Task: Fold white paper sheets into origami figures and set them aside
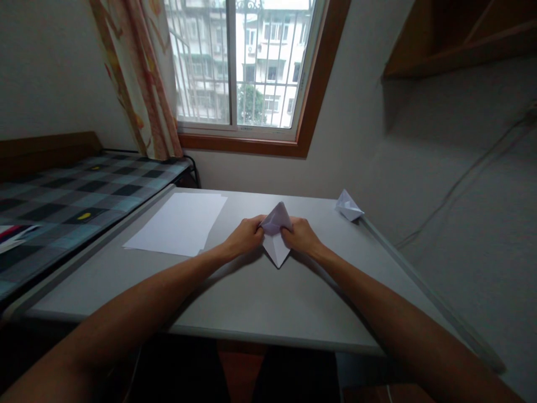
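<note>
Two hands [247, 235] [302, 235], closed, pinching folded paper [277, 220]

folded white paper [275, 226], creased, roughly diamond-shaped, one tip toward person, held between left hand [246, 234] and right hand [301, 234].

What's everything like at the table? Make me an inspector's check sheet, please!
Surface: pale table, sheets on its left side.
Things: folded paper in both hands; paper boat at the far right corner.
Clutter: papers on the bed, too blurred to read.
Hands: left and right both grip the folded paper.
Cables: cord along the right wall.
Surroundings: window ahead, curtain beside it, bed left, shelf upper right.
</note>
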Available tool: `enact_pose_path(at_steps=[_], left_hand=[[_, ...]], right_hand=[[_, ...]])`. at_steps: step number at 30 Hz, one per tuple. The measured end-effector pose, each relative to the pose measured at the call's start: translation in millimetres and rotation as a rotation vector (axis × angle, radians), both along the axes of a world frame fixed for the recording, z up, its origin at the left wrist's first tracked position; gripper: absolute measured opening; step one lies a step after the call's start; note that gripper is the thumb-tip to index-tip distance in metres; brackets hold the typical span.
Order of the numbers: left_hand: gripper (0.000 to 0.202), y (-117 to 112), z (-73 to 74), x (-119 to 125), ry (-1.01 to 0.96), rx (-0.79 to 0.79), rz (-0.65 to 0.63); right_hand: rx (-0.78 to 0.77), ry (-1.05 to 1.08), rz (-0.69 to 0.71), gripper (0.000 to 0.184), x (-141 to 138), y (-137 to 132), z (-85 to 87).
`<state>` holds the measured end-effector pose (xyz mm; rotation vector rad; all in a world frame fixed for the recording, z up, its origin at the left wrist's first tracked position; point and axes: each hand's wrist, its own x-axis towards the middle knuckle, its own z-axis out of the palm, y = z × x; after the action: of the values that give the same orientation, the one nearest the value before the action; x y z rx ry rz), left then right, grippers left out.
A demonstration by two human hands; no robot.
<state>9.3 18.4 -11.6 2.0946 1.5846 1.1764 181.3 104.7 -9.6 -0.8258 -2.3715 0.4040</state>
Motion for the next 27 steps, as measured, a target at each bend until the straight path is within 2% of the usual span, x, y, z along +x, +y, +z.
enact_pose_path(at_steps=[3, 7, 9, 11, 12, 13, 15, 16, 21, 24, 27], left_hand=[[0.039, 4, -4.3, -6, 0.014, -0.020, 0.023], [0.041, 10, -10.5, -14, 0.005, 0.019, 0.046], [0.044, 9, -8.0, -15, 0.041, 0.141, 0.147], [0.046, 4, -0.4, -12, 0.182, 0.325, 0.244], [0.041, 0, 4.3, -9, 0.301, 0.396, 0.231], [0.029, -4, 8.6, -4, 0.429, 0.430, 0.156], [0.020, -11, 14.0, 7, 0.666, 0.379, -0.073], [0.021, -13, 14.1, 12, 0.735, 0.336, -0.132], [0.031, -11, -4.3, 21, 0.746, 0.156, -0.073], [0.036, -6, -16.6, 17, 0.708, 0.114, -0.091], [0.038, -4, -22.2, 13, 0.637, 0.098, -0.146]], right_hand=[[-0.094, -0.004, 0.018, 0.017, 3, 6, -1.9], [-0.188, 0.013, 0.049, 0.016, 4, 8, -4.3], [-0.215, 0.019, 0.060, 0.018, 3, 6, -4.4], [-0.205, 0.042, 0.058, 0.019, 1, 2, -4.6], [-0.187, 0.058, 0.058, 0.019, 0, 1, -4.9], [-0.170, 0.073, 0.063, 0.019, -1, 0, -5.4], [-0.162, 0.097, 0.078, 0.019, -2, 1, -6.9], [-0.177, 0.106, 0.091, 0.020, -3, 2, -7.5], [-0.317, 0.129, 0.273, 0.032, 0, 8, -7.2], [-0.307, 0.093, 0.346, 0.046, 2, 8, -3.9], [-0.294, 0.043, 0.397, 0.053, 5, 9, -1.9]])
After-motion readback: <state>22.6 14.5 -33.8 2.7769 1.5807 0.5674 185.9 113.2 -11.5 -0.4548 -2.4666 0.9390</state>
